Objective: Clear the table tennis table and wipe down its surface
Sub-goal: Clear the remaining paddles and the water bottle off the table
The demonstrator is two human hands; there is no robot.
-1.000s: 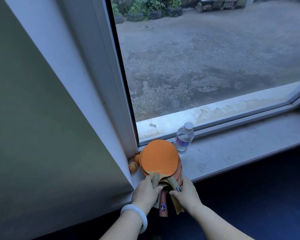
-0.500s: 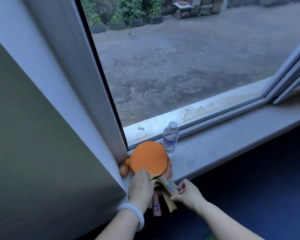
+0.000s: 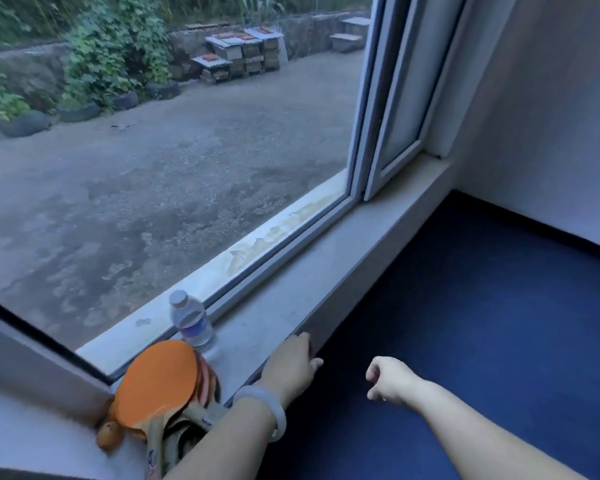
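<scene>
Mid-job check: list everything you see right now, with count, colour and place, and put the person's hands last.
paddles: a stack, exact count unclear, orange top face, at the left end of the window sill
balls: at least one, orange, in the corner beside the paddles
water bottle: one, clear with a pale cap, upright on the sill just behind the paddles
window sill: one, grey, running under the window
window frame: white, slid open on the right side
floor: blue, below the sill
bracelet: one, white, on the left wrist
left hand: resting on the sill edge, holding nothing
right hand: loosely curled, empty, above the blue floor
</scene>
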